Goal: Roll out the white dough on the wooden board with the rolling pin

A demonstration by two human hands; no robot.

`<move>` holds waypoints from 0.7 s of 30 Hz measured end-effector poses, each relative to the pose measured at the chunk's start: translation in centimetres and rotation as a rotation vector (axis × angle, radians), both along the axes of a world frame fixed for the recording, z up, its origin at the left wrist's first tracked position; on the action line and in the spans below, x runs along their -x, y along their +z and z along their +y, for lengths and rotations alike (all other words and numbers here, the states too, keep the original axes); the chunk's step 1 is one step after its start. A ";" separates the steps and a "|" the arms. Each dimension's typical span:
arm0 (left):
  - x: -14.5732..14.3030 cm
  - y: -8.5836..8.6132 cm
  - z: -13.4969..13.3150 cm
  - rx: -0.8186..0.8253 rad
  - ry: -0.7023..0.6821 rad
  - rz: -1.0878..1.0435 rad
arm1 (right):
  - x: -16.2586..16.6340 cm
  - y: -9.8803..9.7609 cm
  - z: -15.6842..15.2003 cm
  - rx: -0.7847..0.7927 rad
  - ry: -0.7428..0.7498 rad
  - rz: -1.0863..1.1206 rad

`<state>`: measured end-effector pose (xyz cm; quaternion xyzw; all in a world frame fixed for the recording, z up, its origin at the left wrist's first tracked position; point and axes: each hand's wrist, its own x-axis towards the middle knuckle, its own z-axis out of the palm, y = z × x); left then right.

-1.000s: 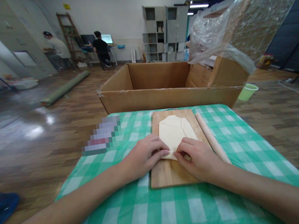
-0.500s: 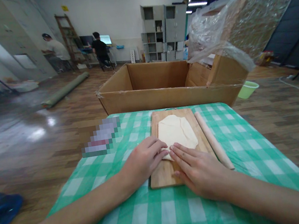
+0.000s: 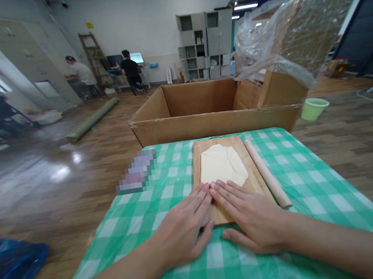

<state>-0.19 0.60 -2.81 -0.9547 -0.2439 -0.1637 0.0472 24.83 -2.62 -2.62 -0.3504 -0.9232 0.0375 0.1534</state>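
Note:
A flat, pale sheet of dough lies on a wooden cutting board, with fold lines across its top. Both hands rest at its near edge, fingertips almost meeting. My left hand has its fingers stretched forward onto the dough's near left corner, thumb apart. My right hand lies flat beside it, fingers extended over the near edge and thumb out to the side. The fingers cover that edge of the dough. A wooden rolling pin lies along the board's right side, touched by neither hand.
A green checked cloth covers the table. A blurred-out flat item lies at its left edge. Beyond stands a large cardboard box with plastic wrap. A green bucket and a blue plastic bag are on the floor. Several people sit farther back.
My left hand has gone from curled fingers pinching the dough's near left corner to lying flatter with fingers extended. My right thumb has moved outward. The view has shifted slightly.

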 end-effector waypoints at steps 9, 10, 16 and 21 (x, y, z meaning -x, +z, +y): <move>0.0 0.8 0.0 0.089 -0.009 -0.044 | -1.8 0.3 -2.1 0.041 -0.084 0.013; -0.1 0.7 0.0 0.096 -0.004 -0.039 | -2.0 0.4 -2.3 0.046 -0.093 0.016; -0.4 1.3 -0.1 0.134 0.006 0.024 | -3.8 2.3 -1.9 0.096 -0.094 0.011; -0.6 2.7 2.4 0.244 0.206 -0.104 | -7.9 3.9 0.2 0.001 -0.777 -0.044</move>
